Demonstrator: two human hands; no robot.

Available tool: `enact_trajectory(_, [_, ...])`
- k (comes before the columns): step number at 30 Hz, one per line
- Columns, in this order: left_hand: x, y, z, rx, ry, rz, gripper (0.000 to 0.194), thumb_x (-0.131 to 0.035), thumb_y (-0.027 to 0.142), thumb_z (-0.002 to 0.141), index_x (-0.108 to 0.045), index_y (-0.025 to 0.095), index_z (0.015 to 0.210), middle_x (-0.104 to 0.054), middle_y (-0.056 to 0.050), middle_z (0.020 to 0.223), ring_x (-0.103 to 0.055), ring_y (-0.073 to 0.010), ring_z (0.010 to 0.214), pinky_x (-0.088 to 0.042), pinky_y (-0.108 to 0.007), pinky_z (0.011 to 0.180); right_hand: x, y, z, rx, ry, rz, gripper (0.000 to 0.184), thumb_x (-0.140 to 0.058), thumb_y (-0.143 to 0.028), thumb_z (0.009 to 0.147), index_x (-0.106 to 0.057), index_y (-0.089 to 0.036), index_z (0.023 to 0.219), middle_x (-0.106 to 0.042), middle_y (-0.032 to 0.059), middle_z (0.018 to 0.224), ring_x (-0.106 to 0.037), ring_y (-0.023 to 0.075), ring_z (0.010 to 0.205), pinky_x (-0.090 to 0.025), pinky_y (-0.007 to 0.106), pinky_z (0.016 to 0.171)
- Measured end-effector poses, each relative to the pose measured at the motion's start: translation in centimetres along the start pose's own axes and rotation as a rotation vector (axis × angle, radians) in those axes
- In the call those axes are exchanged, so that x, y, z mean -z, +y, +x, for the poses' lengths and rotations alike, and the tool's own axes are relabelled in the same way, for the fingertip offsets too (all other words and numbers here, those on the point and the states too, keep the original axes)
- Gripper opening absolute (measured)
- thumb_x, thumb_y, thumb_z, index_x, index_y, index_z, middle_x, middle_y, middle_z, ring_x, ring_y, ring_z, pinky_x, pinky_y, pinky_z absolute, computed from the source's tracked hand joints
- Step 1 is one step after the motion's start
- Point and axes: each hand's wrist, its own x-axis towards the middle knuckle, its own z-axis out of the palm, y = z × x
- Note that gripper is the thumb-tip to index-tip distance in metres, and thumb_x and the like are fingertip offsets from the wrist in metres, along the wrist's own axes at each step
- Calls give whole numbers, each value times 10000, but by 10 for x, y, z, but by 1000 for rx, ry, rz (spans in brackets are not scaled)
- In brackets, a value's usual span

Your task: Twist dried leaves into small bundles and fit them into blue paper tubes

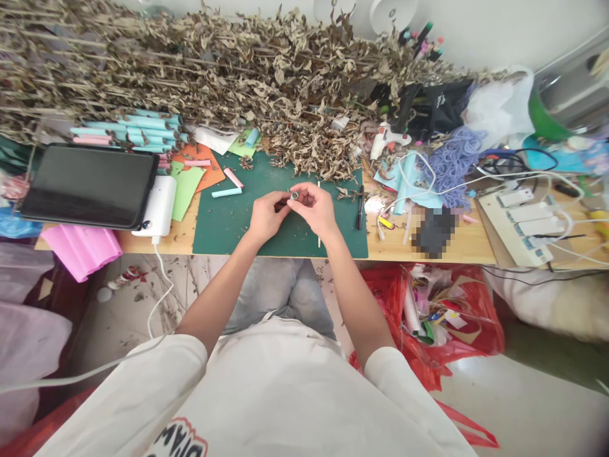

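Observation:
Both hands meet over the green cutting mat [228, 222]. Between their fingertips is a small rolled tube [295, 196], seen end-on as a pale ring with a dark hole. My right hand [316, 208] pinches it from the right, thumb below and fingers curled over the top. My left hand [267, 217] is closed at its left side, fingertips against it. To the left on the mat lie a pink paper tube [233, 178] and a light blue paper tube [227, 193]. A thin pale stick [318, 240] lies partly under my right hand, and a black pen [360, 208] is farther right.
Dried leafy stems [266, 76] heap along the back. Left are a tablet [90, 185], a white power bank [159, 206] and stacked blue paper tubes [147, 130]. Right are a glue gun [387, 138], purple yarn [450, 162], cables and a power strip [518, 222]. A red bag [490, 317] sits below.

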Motion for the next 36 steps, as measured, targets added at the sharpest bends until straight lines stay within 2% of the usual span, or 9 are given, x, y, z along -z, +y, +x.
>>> enact_trajectory(4, [-2, -4, 0, 9, 1, -41, 157, -685, 218, 860, -741, 179, 1001, -752, -58, 927, -688, -152, 778, -564, -264, 732, -1, 3, -10, 66, 113, -14, 297, -684, -355, 835, -565, -239, 1082, -593, -31, 807, -581, 111, 702, -497, 248, 635])
enact_trajectory(7, [-2, -3, 0, 12, 2, -52, 159, -688, 196, 845, -739, 178, 995, -750, -57, 921, -690, -154, 783, -565, -265, 727, -1, 2, -20, 186, 200, -199, 210, -646, -350, 882, -556, -243, 1038, -614, -1, 889, -596, 116, 730, -534, 268, 677])
enact_trajectory(10, [-1, -2, 0, 1, -10, -56, 190, -670, 148, 829, -738, 174, 1004, -752, -58, 946, -690, -150, 788, -565, -265, 736, 0, 0, -26, 303, 181, -410, 92, -594, -296, 925, -594, -239, 997, -626, 41, 976, -618, 148, 820, -561, 310, 753])
enact_trajectory(16, [0, -1, 0, -17, -9, -28, 220, -643, 118, 818, -735, 173, 1010, -750, -54, 949, -684, -149, 793, -564, -269, 749, 0, -6, -25, 390, 133, -677, 135, -555, -230, 940, -637, -233, 1046, -623, 91, 1076, -601, 233, 1058, -542, 399, 922])
enact_trajectory(22, [-1, -1, 0, -2, -5, -44, 162, -667, 166, 835, -733, 179, 983, -744, -53, 921, -683, -153, 793, -561, -265, 735, -2, -1, -23, 307, 181, -524, 292, -583, -215, 920, -558, -230, 1211, -662, 41, 966, -637, 170, 855, -570, 332, 827])
enact_trajectory(26, [-1, 0, 0, 5, -11, -62, 152, -684, 186, 839, -731, 182, 984, -745, -49, 932, -684, -146, 791, -564, -257, 736, -5, 3, -25, 290, 221, -464, 106, -552, -256, 954, -639, -226, 1006, -711, 31, 911, -654, 156, 814, -566, 310, 793])
enact_trajectory(28, [-1, 0, 0, 7, -16, -62, 148, -696, 210, 842, -730, 184, 983, -745, -47, 929, -683, -145, 785, -566, -255, 732, -6, 1, -24, 277, 268, -451, 151, -532, -283, 970, -667, -224, 936, -722, 36, 908, -656, 155, 802, -563, 312, 788])
enact_trajectory(31, [-1, 0, 0, 2, -14, -54, 152, -706, 223, 840, -731, 185, 985, -743, -46, 917, -682, -147, 784, -565, -255, 728, -5, -6, -20, 239, 273, -428, 186, -530, -298, 972, -700, -238, 929, -720, 46, 934, -660, 167, 841, -564, 325, 801])
enact_trajectory(36, [-1, -2, -1, 11, -15, -45, 164, -672, 224, 861, -728, 185, 1010, -743, -54, 934, -686, -153, 794, -566, -267, 734, -1, -10, -18, 235, 166, -393, 166, -572, -304, 946, -729, -255, 972, -687, 61, 1033, -646, 202, 1008, -545, 388, 934])
